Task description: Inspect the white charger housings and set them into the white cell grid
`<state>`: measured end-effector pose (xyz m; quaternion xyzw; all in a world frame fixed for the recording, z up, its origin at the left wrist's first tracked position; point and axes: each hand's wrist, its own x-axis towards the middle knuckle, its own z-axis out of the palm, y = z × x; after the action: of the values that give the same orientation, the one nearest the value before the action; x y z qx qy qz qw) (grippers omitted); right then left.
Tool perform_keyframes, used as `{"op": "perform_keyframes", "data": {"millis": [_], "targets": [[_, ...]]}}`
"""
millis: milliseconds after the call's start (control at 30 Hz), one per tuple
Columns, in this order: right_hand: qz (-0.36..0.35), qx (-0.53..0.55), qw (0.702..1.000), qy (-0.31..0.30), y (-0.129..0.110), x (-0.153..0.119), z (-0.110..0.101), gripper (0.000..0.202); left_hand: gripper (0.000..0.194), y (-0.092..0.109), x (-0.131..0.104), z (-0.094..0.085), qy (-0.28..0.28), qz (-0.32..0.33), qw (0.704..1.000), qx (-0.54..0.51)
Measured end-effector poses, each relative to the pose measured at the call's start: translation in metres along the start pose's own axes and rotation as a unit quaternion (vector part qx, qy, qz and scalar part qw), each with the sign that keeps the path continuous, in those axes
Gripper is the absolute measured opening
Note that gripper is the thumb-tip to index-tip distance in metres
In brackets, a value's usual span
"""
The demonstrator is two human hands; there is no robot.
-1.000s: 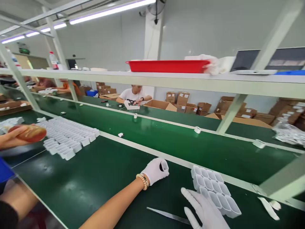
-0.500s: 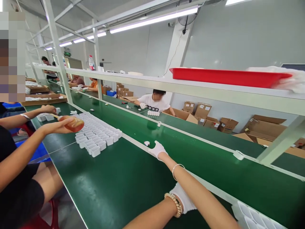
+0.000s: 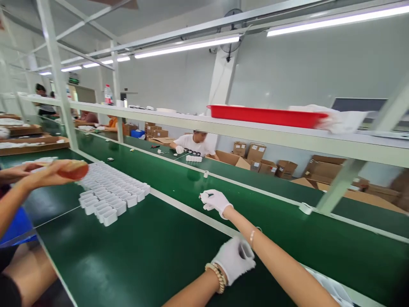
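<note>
My right hand, in a white glove, reaches over the green belt with thumb and fingers pinched together. Between its fingertips is a small part, mostly hidden, with a dark and reddish spot showing. Nearer to me, my left hand, also gloved and wearing a beaded bracelet, is closed around a white plastic cup whose open end faces to the right. It is above the green tabletop, close beside my right forearm. More white cups show at the bottom right, partly behind that forearm.
Rows of white cups stand on the table at left, beside a co-worker's hand holding an orange-brown object. A pale rail edges the belt. Overhead runs a shelf with a red tray. Another person sits across.
My right hand has closed on the small part that lay on the belt and lifted it. My left hand has turned into view with a cup. The camera view has shifted right.
</note>
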<state>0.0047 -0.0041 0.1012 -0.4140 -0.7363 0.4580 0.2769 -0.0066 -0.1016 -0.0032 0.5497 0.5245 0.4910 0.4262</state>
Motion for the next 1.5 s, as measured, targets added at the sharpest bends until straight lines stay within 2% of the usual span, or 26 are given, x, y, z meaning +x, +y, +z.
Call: {"op": "perform_keyframes", "data": {"millis": [100,167,233,333,400,467,567,667,833,967,1167,1333,1500], "targets": [[-0.044,0.055,0.997,0.031,0.003,-0.059,-0.066,0.042,0.022,0.019,0.0,0.021,-0.012,0.01,1.0,0.006],[-0.068,0.078,0.993,0.059,0.009,-0.107,-0.105,0.054,0.027,0.041,-0.001,0.022,-0.01,0.03,0.999,0.014],[-0.096,0.102,0.987,0.084,0.017,-0.15,-0.131,0.059,0.035,0.068,-0.002,0.018,-0.027,0.061,0.997,0.035],[-0.131,0.094,0.979,0.128,0.023,-0.193,-0.148,0.054,0.042,0.11,-0.008,0.009,-0.06,0.113,0.985,0.117],[-0.133,0.01,0.978,0.159,0.023,-0.206,-0.15,0.046,0.045,0.131,-0.016,0.005,-0.059,0.163,0.968,0.181],[-0.138,-0.088,0.974,0.159,0.02,-0.213,-0.149,0.044,0.045,0.143,-0.026,0.0,-0.038,0.215,0.949,0.23],[-0.189,-0.161,0.96,0.125,0.018,-0.218,-0.142,0.048,0.042,0.153,-0.043,-0.008,-0.01,0.264,0.924,0.276],[-0.239,-0.211,0.938,0.137,0.019,-0.225,-0.134,0.048,0.038,0.16,-0.057,-0.015,0.005,0.301,0.904,0.305],[-0.179,-0.25,0.938,0.157,0.012,-0.239,-0.127,0.044,0.03,0.172,-0.069,-0.015,0.021,0.36,0.875,0.323],[-0.18,-0.251,0.935,0.175,0.007,-0.244,-0.125,0.042,0.028,0.175,-0.07,-0.013,0.027,0.376,0.865,0.331],[-0.213,-0.279,0.915,0.197,0.015,-0.245,-0.118,0.047,0.032,0.177,-0.071,-0.014,0.036,0.393,0.853,0.342],[-0.186,-0.303,0.918,0.174,0.014,-0.247,-0.118,0.04,0.029,0.181,-0.072,-0.012,0.032,0.388,0.847,0.362],[-0.182,-0.33,0.915,0.144,0.008,-0.247,-0.119,0.031,0.029,0.181,-0.072,-0.011,0.02,0.368,0.858,0.358]]}}
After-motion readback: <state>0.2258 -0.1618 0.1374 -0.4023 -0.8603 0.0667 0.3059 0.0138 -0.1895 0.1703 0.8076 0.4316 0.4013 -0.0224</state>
